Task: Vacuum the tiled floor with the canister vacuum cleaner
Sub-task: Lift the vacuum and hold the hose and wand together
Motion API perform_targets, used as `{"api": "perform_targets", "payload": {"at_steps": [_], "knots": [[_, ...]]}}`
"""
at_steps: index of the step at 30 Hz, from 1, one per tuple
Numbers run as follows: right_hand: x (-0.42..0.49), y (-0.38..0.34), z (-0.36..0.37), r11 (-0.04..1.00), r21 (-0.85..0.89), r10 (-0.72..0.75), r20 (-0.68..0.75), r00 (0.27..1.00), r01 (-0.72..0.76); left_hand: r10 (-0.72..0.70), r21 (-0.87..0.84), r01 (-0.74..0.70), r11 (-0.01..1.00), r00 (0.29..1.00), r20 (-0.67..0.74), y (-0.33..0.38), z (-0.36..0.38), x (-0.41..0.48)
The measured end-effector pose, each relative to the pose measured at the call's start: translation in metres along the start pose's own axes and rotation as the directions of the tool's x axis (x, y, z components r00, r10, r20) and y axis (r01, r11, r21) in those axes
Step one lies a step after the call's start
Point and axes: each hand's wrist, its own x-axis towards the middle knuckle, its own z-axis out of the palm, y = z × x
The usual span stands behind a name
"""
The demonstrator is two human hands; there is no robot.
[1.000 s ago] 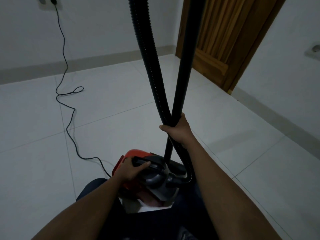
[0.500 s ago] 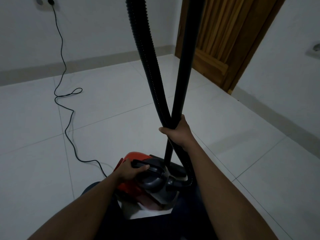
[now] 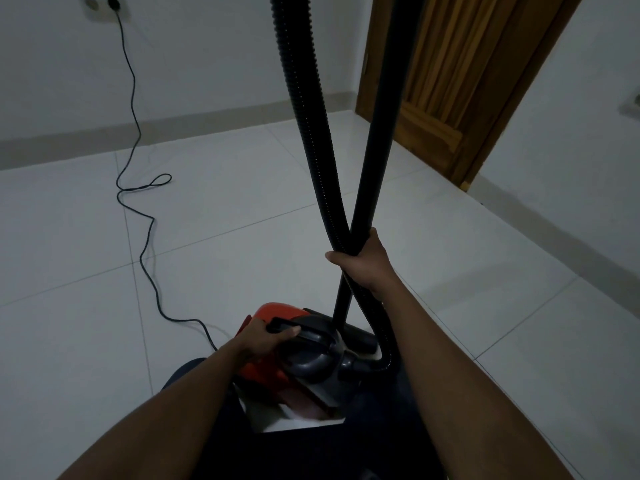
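A red and dark grey canister vacuum cleaner (image 3: 304,358) sits low between my legs on the white tiled floor (image 3: 214,216). My left hand (image 3: 266,337) is closed around its black carry handle (image 3: 294,332). My right hand (image 3: 360,261) grips the ribbed black hose (image 3: 304,109) and the smooth black wand (image 3: 381,116) together where they cross, both rising out of the top of the view. The hose curves down into the canister's front. The floor nozzle (image 3: 360,337) lies just behind the canister, partly hidden.
A black power cord (image 3: 138,209) snakes over the tiles from the canister to a wall socket (image 3: 112,5) at the far left. A wooden door (image 3: 446,81) stands at the far right corner. White walls with a grey skirting border the floor.
The view has tilted slightly, so the canister and both hands sit a little higher in the frame. Both grips are unchanged.
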Motion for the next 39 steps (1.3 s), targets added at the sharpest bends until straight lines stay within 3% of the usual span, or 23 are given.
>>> {"api": "perform_targets", "payload": {"at_steps": [14, 19, 21, 23, 33, 39], "knots": [[-0.007, 0.002, -0.002, 1.000, 0.020, 0.024, -0.019, 1.000, -0.024, -0.106, 0.064, 0.106, 0.992, 0.994, -0.003, -0.012, -0.006, 0.004], [-0.008, 0.001, -0.004, 1.000, 0.020, 0.022, -0.011, 1.000, -0.022, -0.034, 0.034, 0.035, 0.999, 0.998, -0.051, 0.007, 0.007, -0.006], [-0.009, 0.001, -0.005, 0.999, 0.021, 0.024, -0.008, 1.000, -0.024, -0.098, 0.292, 0.134, 0.947, 0.986, -0.135, 0.006, 0.005, -0.001], [-0.010, 0.001, -0.005, 1.000, 0.017, 0.026, -0.005, 1.000, -0.026, -0.118, 0.414, 0.171, 0.894, 0.982, -0.150, 0.005, 0.002, 0.004], [-0.008, 0.002, -0.002, 1.000, 0.016, 0.023, -0.014, 1.000, -0.023, 0.040, 0.616, 0.008, 0.787, 0.997, -0.064, 0.016, 0.012, -0.005], [-0.010, 0.001, -0.003, 1.000, 0.016, 0.024, -0.011, 1.000, -0.024, 0.196, 0.828, -0.220, 0.516, 0.971, 0.136, 0.025, 0.025, -0.008]]}}
